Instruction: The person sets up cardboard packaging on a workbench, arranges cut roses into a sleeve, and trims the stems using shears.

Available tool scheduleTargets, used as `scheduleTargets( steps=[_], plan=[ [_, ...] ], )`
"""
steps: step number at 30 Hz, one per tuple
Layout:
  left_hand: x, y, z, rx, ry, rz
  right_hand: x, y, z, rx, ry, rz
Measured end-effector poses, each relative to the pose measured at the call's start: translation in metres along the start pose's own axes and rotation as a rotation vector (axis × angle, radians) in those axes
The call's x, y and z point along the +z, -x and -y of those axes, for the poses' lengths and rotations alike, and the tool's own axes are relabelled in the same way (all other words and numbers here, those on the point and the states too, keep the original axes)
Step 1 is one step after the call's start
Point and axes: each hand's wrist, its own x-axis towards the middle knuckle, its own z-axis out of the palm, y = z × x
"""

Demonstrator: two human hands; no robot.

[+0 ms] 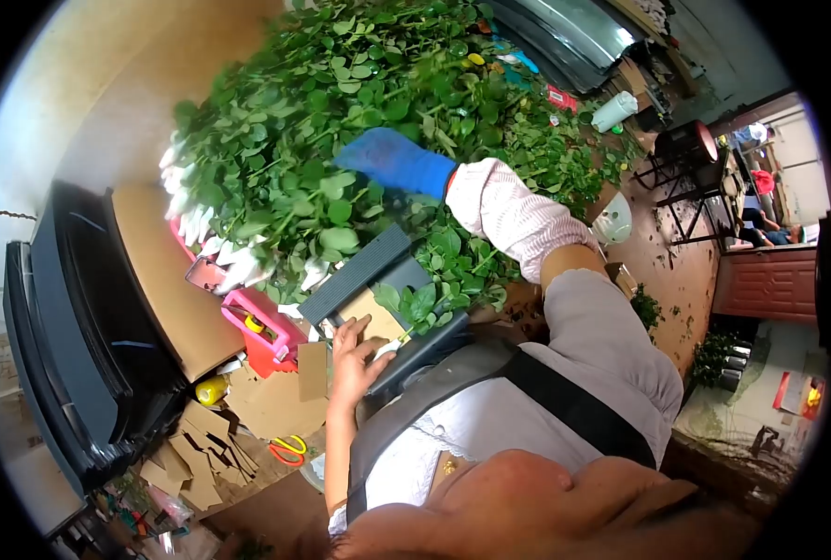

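Observation:
My left hand (350,362) is bare, with its fingers stretched out over a piece of brown cardboard (371,314). Its fingertips lie beside the white tip (389,351) of a leafy green stem (427,301), on a dark grey board (406,276) in front of my body. A ridged grey strip (356,274) runs across that board's far side. My right hand (392,161), in a blue glove, is over the big heap of leafy stems (294,121). Motion blurs its fingers, so whether it grips a stem cannot be made out.
White-tipped stem ends (191,201) stick out at the heap's left. Nearby are a pink plastic holder (264,319), a yellow roll (212,390), scissors (288,451) and cardboard scraps (201,439). Dark sheets (79,308) lean at left. Beyond stand a white bottle (615,111) and a black stand (691,191).

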Motion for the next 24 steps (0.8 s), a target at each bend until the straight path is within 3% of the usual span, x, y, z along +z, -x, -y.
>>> scheduleTargets(
  steps=[1,2,5,7,9,11,13,15,17,19,20,24],
  plan=[
    [-0.001,0.0,0.001,0.008,-0.013,-0.001,-0.001,0.004,-0.004,0.023,-0.031,0.102],
    [-0.003,-0.002,0.004,0.03,-0.018,0.005,-0.008,0.011,-0.001,-0.042,-0.002,-0.165],
    [-0.002,-0.002,0.001,0.059,-0.037,0.003,-0.028,0.013,0.004,-0.081,0.078,-0.365],
    [-0.003,-0.001,-0.001,0.054,-0.056,-0.003,-0.035,0.013,-0.012,0.205,0.002,0.268],
    [-0.006,-0.004,0.002,0.083,-0.067,0.001,-0.04,0.033,-0.014,-0.022,0.07,-0.326],
    [-0.002,0.0,0.005,0.083,-0.087,-0.005,-0.105,0.044,0.019,-0.059,0.07,-0.395],
    [-0.002,0.001,0.006,0.112,-0.129,-0.01,-0.132,0.07,0.039,-0.095,0.027,-0.292],
    [0.007,0.006,0.02,0.001,-0.036,-0.068,-0.119,0.108,0.036,-0.229,-0.236,-0.08],
    [0.018,0.01,0.033,-0.001,0.164,-0.159,-0.101,0.149,0.035,-0.121,-0.309,0.267],
    [0.022,0.01,0.027,-0.037,0.229,-0.205,-0.07,0.181,0.036,0.024,-0.074,0.528],
    [0.013,0.01,0.018,-0.064,0.062,-0.16,-0.055,0.192,0.039,0.098,0.042,0.655],
    [0.008,0.005,0.012,0.001,-0.013,-0.102,-0.042,0.198,0.057,0.148,0.097,0.752]
  ],
)
